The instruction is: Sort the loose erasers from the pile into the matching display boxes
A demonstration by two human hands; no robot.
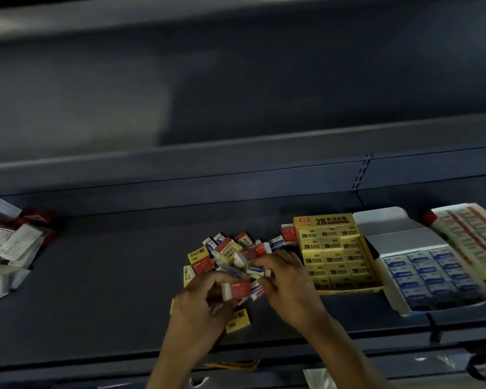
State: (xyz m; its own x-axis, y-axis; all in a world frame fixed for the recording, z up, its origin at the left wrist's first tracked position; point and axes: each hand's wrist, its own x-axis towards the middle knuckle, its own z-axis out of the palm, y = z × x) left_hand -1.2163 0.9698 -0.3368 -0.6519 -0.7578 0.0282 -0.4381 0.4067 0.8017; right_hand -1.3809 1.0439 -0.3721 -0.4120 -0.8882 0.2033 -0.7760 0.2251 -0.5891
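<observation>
L hand grips red eraser, R hand pinches blue eraser at pile; pick step, next prob. reach to blue box.

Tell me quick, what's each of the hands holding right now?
Left hand: grips a red eraser.
Right hand: pinches a blue eraser.

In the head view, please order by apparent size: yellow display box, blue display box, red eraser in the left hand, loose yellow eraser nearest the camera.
1. blue display box, open lid included
2. yellow display box
3. red eraser and loose yellow eraser: look alike, unranked
</observation>
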